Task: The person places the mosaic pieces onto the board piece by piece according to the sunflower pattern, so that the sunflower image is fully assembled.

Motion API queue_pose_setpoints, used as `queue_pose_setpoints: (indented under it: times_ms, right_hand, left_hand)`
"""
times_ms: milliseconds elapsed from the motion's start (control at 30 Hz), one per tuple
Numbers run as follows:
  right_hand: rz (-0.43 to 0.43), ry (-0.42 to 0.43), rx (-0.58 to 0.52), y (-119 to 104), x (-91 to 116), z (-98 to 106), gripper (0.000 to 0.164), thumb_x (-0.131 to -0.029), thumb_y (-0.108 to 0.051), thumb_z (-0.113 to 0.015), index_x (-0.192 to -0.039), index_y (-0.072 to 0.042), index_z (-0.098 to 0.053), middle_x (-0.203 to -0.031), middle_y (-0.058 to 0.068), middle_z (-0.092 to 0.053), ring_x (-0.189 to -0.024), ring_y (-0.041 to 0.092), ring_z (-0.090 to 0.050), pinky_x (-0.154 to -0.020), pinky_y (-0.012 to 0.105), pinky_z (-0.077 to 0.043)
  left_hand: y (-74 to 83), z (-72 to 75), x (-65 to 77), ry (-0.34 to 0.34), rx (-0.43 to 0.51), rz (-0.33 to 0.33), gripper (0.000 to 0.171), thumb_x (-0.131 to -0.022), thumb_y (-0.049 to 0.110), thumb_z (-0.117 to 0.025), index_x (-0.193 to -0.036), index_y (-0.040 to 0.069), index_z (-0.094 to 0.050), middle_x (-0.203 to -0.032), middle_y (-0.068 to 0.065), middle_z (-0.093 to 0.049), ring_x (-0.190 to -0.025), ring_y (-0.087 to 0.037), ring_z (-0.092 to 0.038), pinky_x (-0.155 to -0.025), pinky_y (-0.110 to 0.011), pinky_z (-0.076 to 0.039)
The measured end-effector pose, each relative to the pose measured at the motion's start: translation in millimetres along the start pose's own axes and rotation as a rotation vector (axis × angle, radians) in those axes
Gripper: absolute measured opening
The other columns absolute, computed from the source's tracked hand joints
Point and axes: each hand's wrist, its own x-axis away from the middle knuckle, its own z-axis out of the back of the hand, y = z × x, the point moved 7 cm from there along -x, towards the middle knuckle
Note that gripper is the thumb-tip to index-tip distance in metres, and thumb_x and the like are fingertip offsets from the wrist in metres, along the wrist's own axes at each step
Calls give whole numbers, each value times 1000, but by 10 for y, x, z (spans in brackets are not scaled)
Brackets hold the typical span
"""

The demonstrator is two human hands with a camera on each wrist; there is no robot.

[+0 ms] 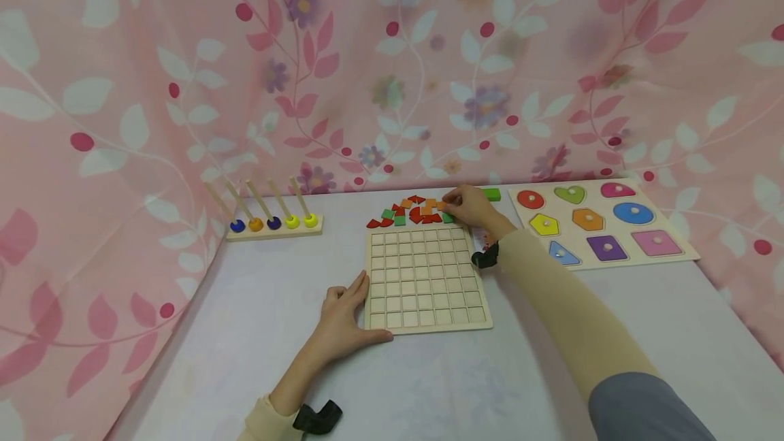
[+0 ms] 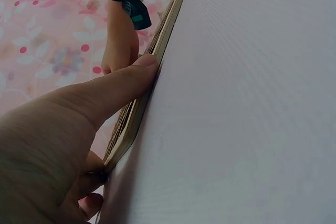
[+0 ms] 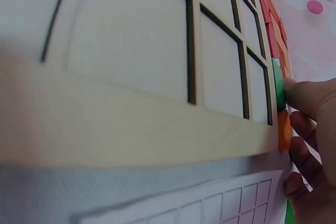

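Observation:
A pale wooden grid board [image 1: 424,278] lies flat on the table. At its near left corner is my left hand [image 1: 346,318], the straight thumb [image 2: 123,85] against the front edge and the fingers along the left side. Red, orange and green flat pieces [image 1: 401,220] lie in a loose group behind the board. Over the right end of that group, my right hand [image 1: 471,208] pinches an orange tile [image 1: 441,206] with its fingertips. In the right wrist view a green piece [image 3: 277,85] and another orange piece [image 3: 284,129] lie by those fingers.
A wooden peg stand [image 1: 275,229] with coloured beads is at the back left. The shape puzzle board [image 1: 603,197] with knobbed pieces lies at the right. A bright green block [image 1: 491,194] sits behind the right hand. A pink floral curtain [image 1: 392,67] closes off the back.

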Motion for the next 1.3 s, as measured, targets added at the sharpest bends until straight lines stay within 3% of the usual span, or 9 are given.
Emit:
queue_pose_setpoints:
  times_ms: [333, 667, 1033, 1300]
  right_hand:
    - [1, 0, 49, -44, -3, -26, 35, -105, -19, -68, -130, 5, -70, -128, 24, -66, -111, 36, -61, -101, 50, -49]
    - [-26, 36, -10, -83, 69, -7, 38, -106, -21, -67, -132, 7, -67, -123, 22, -70, -105, 33, -63, -95, 47, -51]
    - [105, 138, -128, -528, 468, -106, 32, -102, -20, -74, -124, 3, -75, -111, 18, -77, -89, 26, -65, -78, 36, -52]
    - [149, 166, -182, -779, 751, -238, 29, -98, -23, -79, -117, -2, -79, -103, 11, -79, -76, 18, -59, -64, 27, -43]
  left_hand:
    - [21, 6, 6, 3, 7, 3, 122, -69, 58, -97, -165, 10, -38, -174, -3, -30, -127, -31, -35, -94, -46, -39]
    - [8, -6, 19, 2, -2, 13, 123, -68, 59, -96, -165, 11, -38, -175, -2, -29, -122, -28, -35, -90, -41, -37]
    - [40, -1, 9, 2, -21, 0, 123, -69, 61, -95, -165, 11, -37, -175, -1, -27, -123, -29, -36, -91, -42, -38]
    - [29, -5, 15, -6, -38, 12, 122, -70, 62, -94, -165, 12, -37, -176, 0, -27, -128, -32, -37, -95, -47, -41]
